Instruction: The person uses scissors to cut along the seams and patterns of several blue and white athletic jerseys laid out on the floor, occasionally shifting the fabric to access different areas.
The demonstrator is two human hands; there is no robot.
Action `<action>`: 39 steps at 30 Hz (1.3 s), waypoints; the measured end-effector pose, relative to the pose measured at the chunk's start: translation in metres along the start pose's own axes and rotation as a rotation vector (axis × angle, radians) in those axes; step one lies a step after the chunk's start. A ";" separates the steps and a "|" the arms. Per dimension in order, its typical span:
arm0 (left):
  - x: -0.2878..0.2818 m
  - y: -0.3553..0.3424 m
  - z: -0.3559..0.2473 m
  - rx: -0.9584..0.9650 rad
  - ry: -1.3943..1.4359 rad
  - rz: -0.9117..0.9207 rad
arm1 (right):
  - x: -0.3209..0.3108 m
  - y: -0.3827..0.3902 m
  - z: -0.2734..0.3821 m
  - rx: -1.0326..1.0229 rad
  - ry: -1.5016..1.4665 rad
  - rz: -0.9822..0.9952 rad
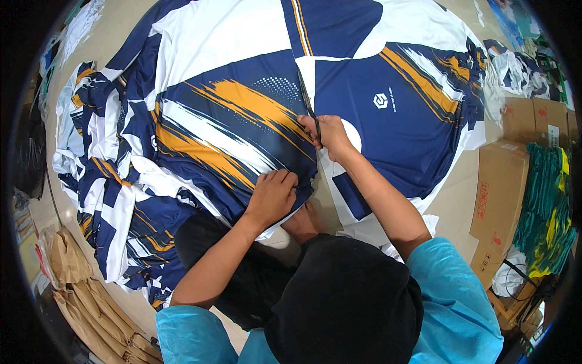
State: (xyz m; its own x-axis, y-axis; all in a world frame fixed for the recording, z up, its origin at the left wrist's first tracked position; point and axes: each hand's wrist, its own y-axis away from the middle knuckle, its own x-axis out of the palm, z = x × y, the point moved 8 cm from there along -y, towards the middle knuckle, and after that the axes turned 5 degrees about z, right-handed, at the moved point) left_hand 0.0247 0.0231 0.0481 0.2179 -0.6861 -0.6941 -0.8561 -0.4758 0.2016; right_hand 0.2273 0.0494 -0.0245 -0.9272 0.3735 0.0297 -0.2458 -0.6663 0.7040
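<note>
My right hand (327, 136) is closed on the handles of dark scissors (308, 103), whose blades lie along the seam between printed fabric panels. To their left is a navy panel with orange and white brush strokes (230, 121); to their right, a navy panel with a small white logo (394, 139) and a white curved cut-out. My left hand (273, 197) rests on the lower part of the left panel, fingers curled and pressed together on the cloth. Just below it a bare foot (303, 221) shows at the fabric's edge.
Heaped printed fabric (100, 151) lies at the left, above folded brown paper (79, 273). Cardboard boxes (497, 206), bundled teal and yellow cloth (548, 206) and white scraps (509, 67) line the right side. The tiled floor (461, 182) shows around the fabric.
</note>
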 end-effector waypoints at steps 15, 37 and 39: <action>-0.002 -0.007 0.004 0.013 -0.018 0.003 | 0.003 -0.012 0.018 -0.028 -0.043 0.004; 0.000 -0.007 0.004 0.011 -0.009 -0.004 | 0.002 -0.021 0.029 -0.046 -0.045 0.022; 0.001 -0.008 0.004 0.012 -0.015 -0.003 | 0.001 -0.020 0.030 -0.051 -0.041 0.020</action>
State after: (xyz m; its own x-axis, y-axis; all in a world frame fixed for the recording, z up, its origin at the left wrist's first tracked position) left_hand 0.0293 0.0288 0.0430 0.2133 -0.6762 -0.7051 -0.8610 -0.4712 0.1914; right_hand 0.2395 0.0828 -0.0177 -0.9198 0.3855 0.0733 -0.2427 -0.7058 0.6656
